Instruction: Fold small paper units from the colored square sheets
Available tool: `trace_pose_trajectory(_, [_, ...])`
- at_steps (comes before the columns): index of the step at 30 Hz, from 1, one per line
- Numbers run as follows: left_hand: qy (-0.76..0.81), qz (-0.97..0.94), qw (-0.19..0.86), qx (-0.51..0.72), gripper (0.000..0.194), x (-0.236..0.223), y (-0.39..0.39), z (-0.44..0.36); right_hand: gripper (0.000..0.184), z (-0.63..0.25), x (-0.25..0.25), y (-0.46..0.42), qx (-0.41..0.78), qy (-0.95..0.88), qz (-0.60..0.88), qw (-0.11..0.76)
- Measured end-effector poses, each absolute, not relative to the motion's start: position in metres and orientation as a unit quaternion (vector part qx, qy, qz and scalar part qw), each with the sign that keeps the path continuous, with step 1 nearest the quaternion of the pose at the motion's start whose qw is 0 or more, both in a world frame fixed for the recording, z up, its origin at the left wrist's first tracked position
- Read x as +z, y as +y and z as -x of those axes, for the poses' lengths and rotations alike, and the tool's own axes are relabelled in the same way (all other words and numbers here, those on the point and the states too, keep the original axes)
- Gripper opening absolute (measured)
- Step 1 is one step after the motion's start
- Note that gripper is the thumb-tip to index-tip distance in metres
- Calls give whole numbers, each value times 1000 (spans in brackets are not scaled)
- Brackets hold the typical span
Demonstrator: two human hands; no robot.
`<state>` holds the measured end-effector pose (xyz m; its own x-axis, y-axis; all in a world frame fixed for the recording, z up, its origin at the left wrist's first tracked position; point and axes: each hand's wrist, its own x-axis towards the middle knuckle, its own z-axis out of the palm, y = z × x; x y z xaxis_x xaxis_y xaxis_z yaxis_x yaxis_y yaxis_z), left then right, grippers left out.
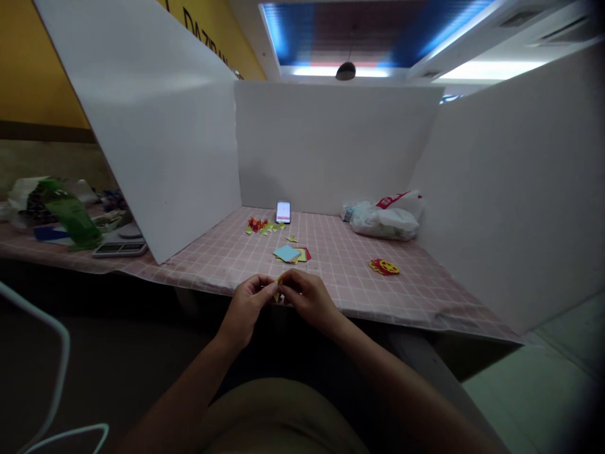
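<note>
Both hands meet at the table's front edge around a small piece of folded yellow paper (pixel 277 295). My left hand (pixel 251 302) pinches it between thumb and fingers from one side. My right hand (pixel 307 296) grips it from the other side, fingertips close to the left thumb. Much of the paper is hidden by the fingers. Just beyond lies a stack of coloured paper squares (pixel 287 253), light blue on top, with yellow and red edges showing. A single folded yellow paper piece (pixel 292 239) rests behind the stack. Farther back are several small red, orange and yellow folded papers (pixel 259 226).
A phone (pixel 283 212) stands upright at the back. Red and yellow cut-out shapes (pixel 384 267) lie at the right, with a white plastic bag (pixel 385 217) behind. White panels (pixel 331 145) enclose the checked tablecloth (pixel 331 277). Outside, left, are a green bottle (pixel 70 214) and a scale (pixel 120 248).
</note>
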<state>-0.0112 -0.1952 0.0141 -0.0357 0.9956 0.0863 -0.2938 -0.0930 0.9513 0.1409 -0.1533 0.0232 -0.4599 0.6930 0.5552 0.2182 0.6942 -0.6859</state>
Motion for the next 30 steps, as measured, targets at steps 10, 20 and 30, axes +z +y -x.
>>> trace_pose_trajectory(10, [405,-421,555,592,18,17,-194,12,15,-139,20,-152,252,-818,299,421])
trace_pose_trajectory(20, [429,-423,543,585,21,17,-192,15,18,-141,20,-150,228,-822,299,429])
trace_pose_trajectory(30, [453,-470,477,588,19,17,-191,15,18,-139,20,-154,179,-817,313,449])
